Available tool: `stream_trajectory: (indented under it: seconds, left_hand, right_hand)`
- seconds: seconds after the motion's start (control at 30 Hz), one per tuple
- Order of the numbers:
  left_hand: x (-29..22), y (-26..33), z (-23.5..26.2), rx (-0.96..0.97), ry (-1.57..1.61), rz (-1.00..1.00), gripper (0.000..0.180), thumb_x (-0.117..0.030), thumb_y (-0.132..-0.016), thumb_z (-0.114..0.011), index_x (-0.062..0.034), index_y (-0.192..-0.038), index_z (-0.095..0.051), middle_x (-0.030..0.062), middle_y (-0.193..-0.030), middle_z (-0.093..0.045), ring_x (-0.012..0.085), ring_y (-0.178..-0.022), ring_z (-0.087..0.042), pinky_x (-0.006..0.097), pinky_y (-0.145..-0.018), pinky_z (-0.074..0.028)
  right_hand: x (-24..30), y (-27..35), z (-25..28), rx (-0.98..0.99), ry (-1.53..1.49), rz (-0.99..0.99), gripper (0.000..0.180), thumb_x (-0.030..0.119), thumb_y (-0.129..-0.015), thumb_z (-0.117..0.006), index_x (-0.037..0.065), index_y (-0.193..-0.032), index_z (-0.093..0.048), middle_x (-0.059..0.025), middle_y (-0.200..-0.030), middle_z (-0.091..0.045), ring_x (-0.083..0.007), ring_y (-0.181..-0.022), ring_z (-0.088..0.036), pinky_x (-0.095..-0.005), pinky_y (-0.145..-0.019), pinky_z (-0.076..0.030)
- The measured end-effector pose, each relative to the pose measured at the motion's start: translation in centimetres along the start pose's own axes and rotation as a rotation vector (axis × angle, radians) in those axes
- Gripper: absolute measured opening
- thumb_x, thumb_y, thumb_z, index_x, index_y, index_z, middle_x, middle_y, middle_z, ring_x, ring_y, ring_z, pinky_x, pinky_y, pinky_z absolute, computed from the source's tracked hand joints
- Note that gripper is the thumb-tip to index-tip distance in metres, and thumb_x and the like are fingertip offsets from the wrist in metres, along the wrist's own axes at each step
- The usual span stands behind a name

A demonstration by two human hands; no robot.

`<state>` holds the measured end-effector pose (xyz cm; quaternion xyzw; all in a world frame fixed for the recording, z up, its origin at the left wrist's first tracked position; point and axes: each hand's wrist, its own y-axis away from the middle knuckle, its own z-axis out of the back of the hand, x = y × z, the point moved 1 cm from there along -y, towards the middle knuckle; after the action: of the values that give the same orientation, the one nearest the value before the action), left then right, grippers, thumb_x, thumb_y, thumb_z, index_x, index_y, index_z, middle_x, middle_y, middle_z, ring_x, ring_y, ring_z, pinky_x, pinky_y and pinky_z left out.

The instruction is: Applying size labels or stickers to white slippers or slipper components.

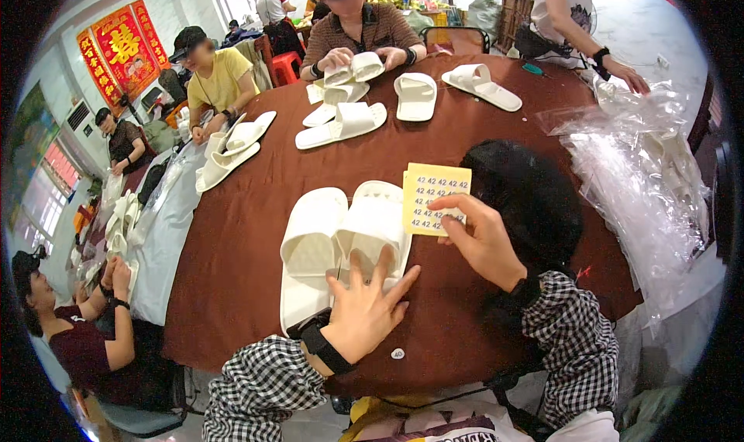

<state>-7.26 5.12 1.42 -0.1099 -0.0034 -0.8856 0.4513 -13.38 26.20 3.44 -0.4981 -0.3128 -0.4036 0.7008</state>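
Two white slippers [341,240] lie side by side on the round brown table [248,209] in front of me. My left hand [368,306] rests flat on the heel end of the right slipper, fingers spread. My right hand [480,237] pinches a yellow sheet of small round stickers [432,196] and holds it just right of the slippers. One loose round sticker [397,354] lies on the table near my left wrist. A black bundle [527,202] sits behind my right hand.
Several more white slippers [349,120] lie across the far side of the table, where other seated people handle them. A heap of clear plastic bags [643,178] covers the right edge. Slippers [229,151] also lie at the left, near a pale cloth.
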Motion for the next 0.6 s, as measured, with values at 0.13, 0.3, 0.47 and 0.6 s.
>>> stream_trajectory:
  seconds: [0.13,0.3,0.47,0.6]
  left_hand:
    - [0.6,0.1,-0.5,0.046,0.041,0.051,0.063,-0.038,-0.089,-0.058,-0.0307,-0.148,-0.036,0.0118,-0.155,-0.027,0.0487,-0.133,-0.031,0.078,-0.085,-0.036]
    - [3.3,2.9,-0.5,0.08,0.011,0.083,0.06,-0.037,-0.09,-0.058,-0.0328,-0.146,-0.038,0.0067,-0.154,-0.029,0.0437,-0.136,-0.03,0.078,-0.087,-0.034]
    - [8.8,7.3,-0.8,0.137,0.094,0.149,0.057,-0.032,-0.093,-0.055,-0.0368,-0.146,-0.037,0.0037,-0.154,-0.032,0.0405,-0.141,-0.026,0.081,-0.092,-0.028]
    - [14.1,10.7,-0.5,0.221,0.055,0.382,0.058,-0.028,-0.095,-0.053,-0.0374,-0.148,-0.033,0.0013,-0.156,-0.029,0.0396,-0.142,-0.024,0.082,-0.094,-0.025]
  right_hand:
    - [0.3,0.1,0.1,-0.001,-0.027,0.002,0.019,-0.001,-0.092,-0.054,-0.002,-0.11,-0.061,-0.0143,-0.104,-0.062,-0.0186,-0.084,-0.068,-0.0257,-0.068,-0.058]
    - [-0.2,0.1,0.0,0.052,-0.015,-0.068,0.02,-0.002,-0.094,-0.052,-0.002,-0.113,-0.06,-0.0109,-0.111,-0.06,-0.0143,-0.09,-0.065,-0.0253,-0.072,-0.059]
    - [0.0,0.3,-0.2,0.043,-0.06,-0.064,0.021,-0.003,-0.092,-0.053,-0.003,-0.112,-0.06,-0.0153,-0.108,-0.061,-0.018,-0.088,-0.067,-0.0271,-0.071,-0.059]
    - [0.2,0.4,-0.3,0.083,-0.05,-0.099,0.021,-0.003,-0.093,-0.052,-0.003,-0.112,-0.061,-0.0144,-0.111,-0.06,-0.0191,-0.092,-0.066,-0.0268,-0.072,-0.06]
